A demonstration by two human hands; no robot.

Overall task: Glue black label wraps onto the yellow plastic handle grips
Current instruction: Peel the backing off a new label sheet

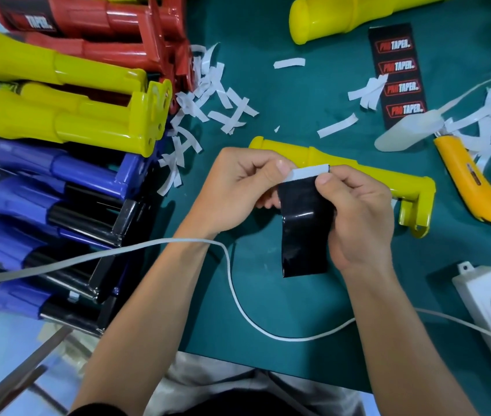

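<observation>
A glossy black label wrap [304, 232] hangs between my hands above the green mat, its blank shiny side toward me. A white backing strip [307, 173] runs along its top edge. My left hand [238, 187] pinches the left end of that strip and the wrap's upper left corner. My right hand [355, 211] pinches the strip's right end and the wrap's right edge. A bare yellow handle grip [367, 175] lies on the mat just behind my hands, partly hidden by them. Another printed black label [399, 76] lies flat at the back right.
Finished red, yellow and blue grips [58, 121] are stacked at the left. White backing scraps [217, 97] litter the mat. A yellow utility knife [472, 181], a white scraper [403, 133], a power strip [490, 310] and a white cable [238, 298] lie nearby. Another yellow grip [343, 16] is at the back.
</observation>
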